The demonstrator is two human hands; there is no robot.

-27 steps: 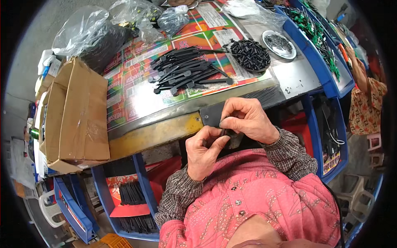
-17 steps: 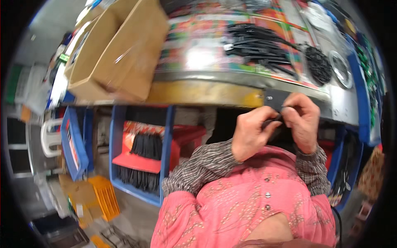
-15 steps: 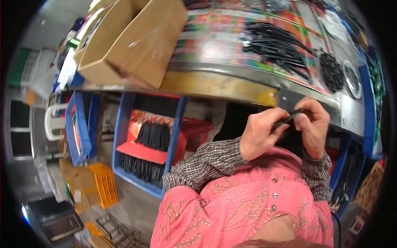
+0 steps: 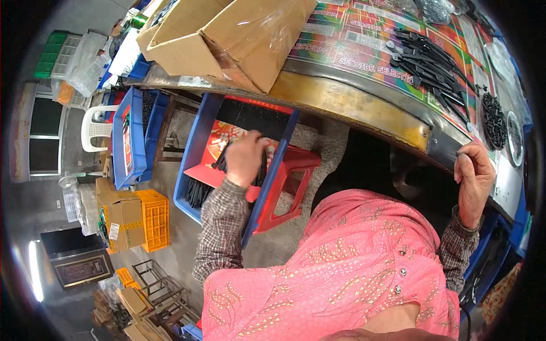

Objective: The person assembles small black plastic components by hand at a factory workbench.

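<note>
- Far left, there's the green crate up against the wall, then a white plastic chair and the blue tray tilted on its side.
- Below those, a cardboard carton sits right beside an orange crate on the floor.
- Into the blue bin now, below the table's front edge: black strips lie bunched beneath a red divider, more of them above it.
- And here's the left hand, reaching right inside the bin over the upper bunch! Fingers bent down and blurred; can't tell whether they've closed on a strip.
- Up on the table, an open cardboard box leans out over the front edge.
- Just right of the bin, a red stool stands below the table.
- Further along, a loose heap of flat black pieces spreads over the bright printed covering.
- The right hand is at the table's front edge, fingers curled, thumb raised near them; whether it grips anything, can't tell.
- Beyond it, small black parts are piled beside a pale round dish.
</note>
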